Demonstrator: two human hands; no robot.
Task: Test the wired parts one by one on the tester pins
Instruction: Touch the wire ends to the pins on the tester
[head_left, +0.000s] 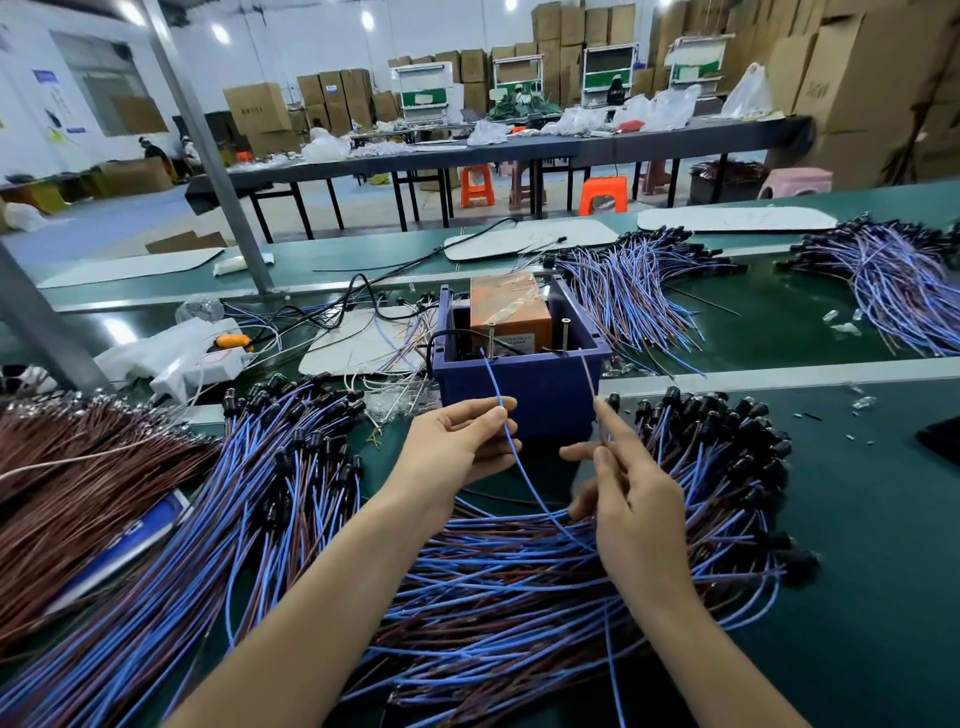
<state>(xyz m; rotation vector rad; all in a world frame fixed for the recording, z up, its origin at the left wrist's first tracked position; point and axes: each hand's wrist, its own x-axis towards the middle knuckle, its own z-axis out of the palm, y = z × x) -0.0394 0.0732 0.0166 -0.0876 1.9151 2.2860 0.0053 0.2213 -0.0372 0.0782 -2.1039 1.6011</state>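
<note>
A: What are the hands doing?

B: Left hand (457, 447) is pinching a blue wire (511, 447) between thumb and fingertips. The wire's free end is reaching up to the left screw pin (490, 339) on the blue box (519, 395). Can't tell if it's actually touching.

A: Right hand?

B: Right hand (631, 499) is holding a brown wire (589, 379) with forefinger stretched out, thumb pressing under it. That wire is running up toward the right screw pin (564, 335).

A: Where's the box sitting?

B: On the green desk (857, 545), straight ahead of both hands. An orange block (511, 312) wrapped in clear tape is sitting inside it.

A: And the part under test?

B: The blue wire is curving down from the left hand and going under the right palm. Its black end is hidden, I think.

A: Rest of the stock?

B: Wired parts are lying in heaps: one pile (519, 597) under the forearms, another (249, 509) at left, black caps (727, 415) bunching at right. A brown-wire bundle (78, 493) is lying far left.
</note>
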